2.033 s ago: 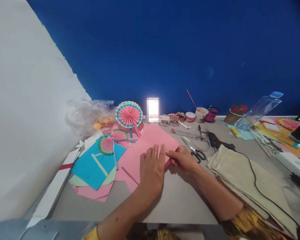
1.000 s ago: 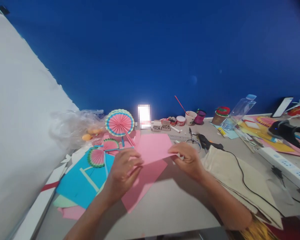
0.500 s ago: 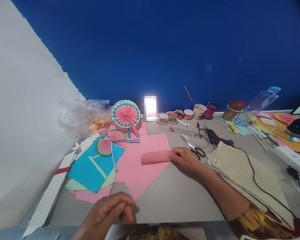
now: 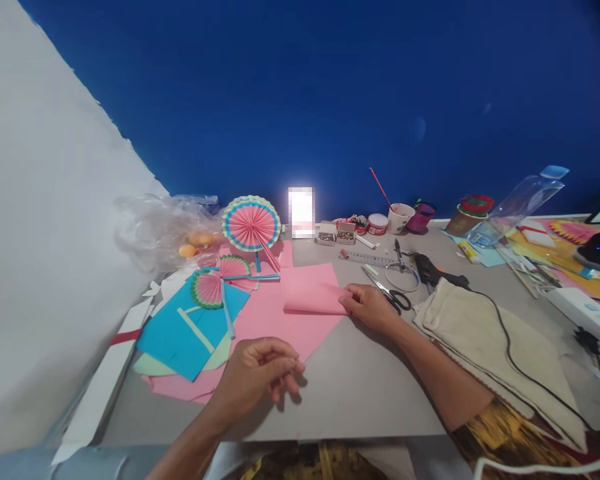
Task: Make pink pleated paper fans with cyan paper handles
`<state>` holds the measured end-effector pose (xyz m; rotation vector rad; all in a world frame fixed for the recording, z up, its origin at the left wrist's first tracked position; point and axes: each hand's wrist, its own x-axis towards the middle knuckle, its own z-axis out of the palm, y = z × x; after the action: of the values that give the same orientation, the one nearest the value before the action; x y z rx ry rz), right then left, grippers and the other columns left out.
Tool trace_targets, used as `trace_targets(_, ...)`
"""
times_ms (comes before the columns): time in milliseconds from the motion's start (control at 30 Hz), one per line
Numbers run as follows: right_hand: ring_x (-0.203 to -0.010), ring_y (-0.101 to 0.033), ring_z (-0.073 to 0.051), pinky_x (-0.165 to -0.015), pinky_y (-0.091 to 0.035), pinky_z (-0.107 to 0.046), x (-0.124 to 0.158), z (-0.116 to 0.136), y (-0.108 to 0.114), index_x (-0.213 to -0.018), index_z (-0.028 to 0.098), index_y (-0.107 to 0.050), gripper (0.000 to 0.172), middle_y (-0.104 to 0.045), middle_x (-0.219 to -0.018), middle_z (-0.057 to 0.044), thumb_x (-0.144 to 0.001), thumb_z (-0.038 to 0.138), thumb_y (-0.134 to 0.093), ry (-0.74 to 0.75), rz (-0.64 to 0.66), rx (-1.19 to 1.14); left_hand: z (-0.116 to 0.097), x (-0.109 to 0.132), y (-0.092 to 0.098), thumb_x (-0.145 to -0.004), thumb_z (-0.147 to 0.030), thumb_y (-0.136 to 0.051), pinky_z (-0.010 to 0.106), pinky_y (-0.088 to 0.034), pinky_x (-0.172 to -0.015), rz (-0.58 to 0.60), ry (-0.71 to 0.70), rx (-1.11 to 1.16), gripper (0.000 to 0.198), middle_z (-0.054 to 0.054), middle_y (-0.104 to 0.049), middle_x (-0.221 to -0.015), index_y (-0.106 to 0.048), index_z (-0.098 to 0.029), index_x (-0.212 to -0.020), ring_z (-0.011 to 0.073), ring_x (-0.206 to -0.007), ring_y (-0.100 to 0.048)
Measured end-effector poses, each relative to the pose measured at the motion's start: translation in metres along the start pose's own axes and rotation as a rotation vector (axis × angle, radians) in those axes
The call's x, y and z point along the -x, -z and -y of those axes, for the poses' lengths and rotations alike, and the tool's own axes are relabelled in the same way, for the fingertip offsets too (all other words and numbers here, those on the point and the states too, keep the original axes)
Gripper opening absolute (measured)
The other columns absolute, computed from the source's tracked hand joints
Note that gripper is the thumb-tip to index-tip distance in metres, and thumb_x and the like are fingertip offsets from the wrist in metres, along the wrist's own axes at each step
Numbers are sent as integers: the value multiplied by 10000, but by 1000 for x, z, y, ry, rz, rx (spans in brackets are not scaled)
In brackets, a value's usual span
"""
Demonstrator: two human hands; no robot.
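Note:
My right hand pinches the right end of a small pink sheet of paper, which lies over a larger pink sheet. Over the near edge of that larger sheet hovers my left hand, its fingers loosely curled and apart, with nothing in them. To the left, a blue paper sheet lies on green and pink sheets. A half-round pleated fan rests on the blue sheet's upper edge, and a round pleated paper fan stands behind it.
Scissors, a metal ruler and a glue gun lie beyond my right hand. A folded cream cloth is beside my right forearm. At the back stand a paper cup and a tilted plastic bottle.
My left hand has moved up and right, toward the pink paper, its fingers spreading a little. The small pink sheet now shows a broader face; my right hand keeps its pinch.

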<state>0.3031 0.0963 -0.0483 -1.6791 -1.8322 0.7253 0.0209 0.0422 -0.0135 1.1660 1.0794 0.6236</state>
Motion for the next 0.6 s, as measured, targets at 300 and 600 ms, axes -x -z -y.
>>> trace_targets(300, -619, -479, -146, -606, -282, -279, 1, -2, 0, -623, 208, -546, 242, -557, -615, 21, -853, 285, -529, 9, 6, 12, 3, -14, -4, -815, -484, -727, 294, -545, -452, 12, 2, 150, 374, 147, -785, -805, -728, -121, -905, 222, -557, -711)
trace_targets(600, -638, -493, -151, -615, -295, -273, 0, -6, -2, -638, 211, -544, 244, -563, -638, 19, -864, 304, -530, 36, -5, 59, 4, -15, -4, -706, -208, -786, 214, -496, -618, -113, -172, 31, 66, 58, -710, -843, -767, -151, -679, 130, -718, -622)
